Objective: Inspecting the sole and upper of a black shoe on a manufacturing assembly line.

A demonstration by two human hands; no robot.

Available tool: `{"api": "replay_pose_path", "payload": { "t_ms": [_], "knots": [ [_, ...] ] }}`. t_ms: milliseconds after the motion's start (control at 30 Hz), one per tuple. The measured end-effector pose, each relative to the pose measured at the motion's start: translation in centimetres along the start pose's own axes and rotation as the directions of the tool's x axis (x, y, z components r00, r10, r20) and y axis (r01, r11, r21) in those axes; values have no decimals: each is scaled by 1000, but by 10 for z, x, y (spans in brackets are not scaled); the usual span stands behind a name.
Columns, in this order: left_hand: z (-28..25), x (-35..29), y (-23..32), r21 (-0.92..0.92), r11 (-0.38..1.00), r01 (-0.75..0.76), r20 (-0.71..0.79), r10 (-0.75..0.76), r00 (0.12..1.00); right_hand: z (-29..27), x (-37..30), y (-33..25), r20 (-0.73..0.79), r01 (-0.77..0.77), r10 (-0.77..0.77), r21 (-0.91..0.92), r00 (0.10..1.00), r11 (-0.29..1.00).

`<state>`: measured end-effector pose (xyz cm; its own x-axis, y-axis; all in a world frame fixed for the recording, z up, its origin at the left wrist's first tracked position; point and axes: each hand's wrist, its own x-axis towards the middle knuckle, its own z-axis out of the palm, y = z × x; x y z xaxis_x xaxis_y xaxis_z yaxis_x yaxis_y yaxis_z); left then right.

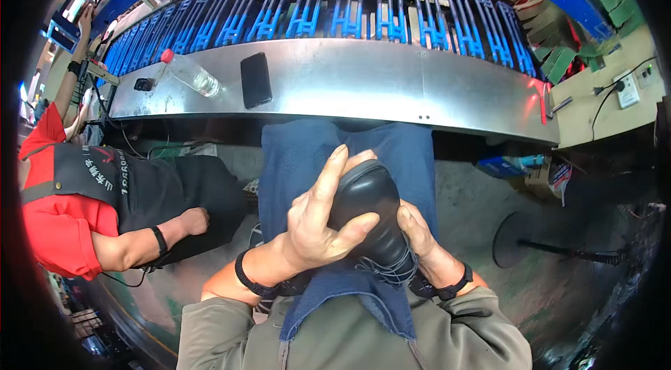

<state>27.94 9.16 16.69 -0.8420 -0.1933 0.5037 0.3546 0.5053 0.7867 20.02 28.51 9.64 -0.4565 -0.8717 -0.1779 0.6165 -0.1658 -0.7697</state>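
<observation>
Both hands clamped on black shoe point(367, 213) over blue apron point(307, 153): left hand point(318, 227) fingers spread across toe, right hand point(419, 234) curled; could slip off lap if grip loosens

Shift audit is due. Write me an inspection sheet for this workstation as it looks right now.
Surface: curved steel ledge runs in front of a conveyor of blue racks.
Job's things: black shoe, toe pointing away, resting on a blue cloth over the lap.
Clutter: dark phone, clear bottle with a red cap lying on its side, and a small black gadget on the ledge.
Hands: left hand wraps over the shoe, fingers spread; right hand grips its side.
Cables: white power strip with a black lead, on the right bench.
Surroundings: a co-worker in red sleeves and a dark apron sits at left.
</observation>
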Motion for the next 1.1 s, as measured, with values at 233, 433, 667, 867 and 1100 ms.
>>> {"api": "replay_pose_path", "payload": {
  "t_ms": [233,433,667,867,1100],
  "knots": [
    [19,14,-16,-118,993,10,137,6,991,3,10,-10,-64,-13,76,670,995,743],
    [10,21,-32,-37,992,-117,147,121,982,6,13,-8,78,-138,124,783,989,606],
    [-2,19,-30,7,996,-89,236,85,968,15,15,-15,-82,-143,182,347,980,927],
    [-10,19,-24,36,986,-164,163,156,974,27,24,-13,-193,52,-98,-231,976,972],
    [-18,13,-21,-420,814,400,108,-393,913,45,42,-17,-229,102,-160,-246,960,964]
  ]
}}
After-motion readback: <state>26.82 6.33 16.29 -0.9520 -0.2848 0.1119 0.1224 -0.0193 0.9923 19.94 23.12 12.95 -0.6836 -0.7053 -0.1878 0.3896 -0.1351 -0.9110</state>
